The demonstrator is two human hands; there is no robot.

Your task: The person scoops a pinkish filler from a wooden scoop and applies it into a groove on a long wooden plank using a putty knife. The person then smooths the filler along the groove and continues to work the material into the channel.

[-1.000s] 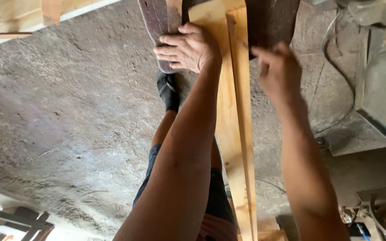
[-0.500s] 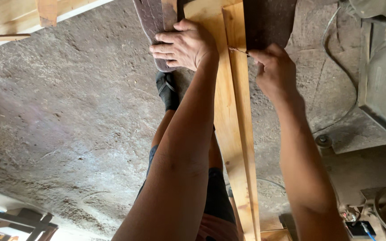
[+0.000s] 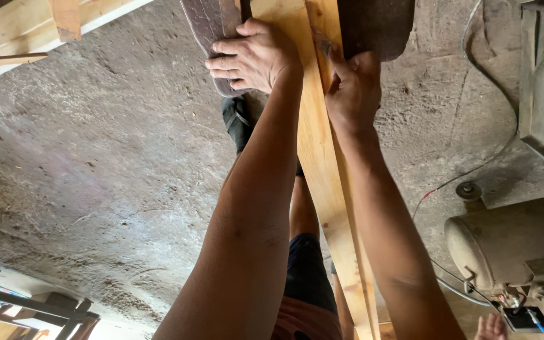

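Two long wooden boards steadied on edge under both hands over a concrete floor.

The pale wooden board (image 3: 313, 157) is held flat from the left by the left hand (image 3: 256, 56), whose fingers are spread narrow and laid across the board's edge and onto a dark curved panel (image 3: 206, 31) beside it; nothing is clasped, it is only pressed. The thinner strip (image 3: 341, 170) lying against the board's right side is pinched near its top by the right hand (image 3: 354, 88), thumb on one face and fingers curled behind. The two pieces are seen touching along their length, so alignment appears largely done; whether they are fastened cannot be told, and no fixing is shown. A grey motor housing (image 3: 505, 239) with cables is seen at the right, and a black shoe (image 3: 237, 119) below the hands on the concrete floor (image 3: 96, 157).
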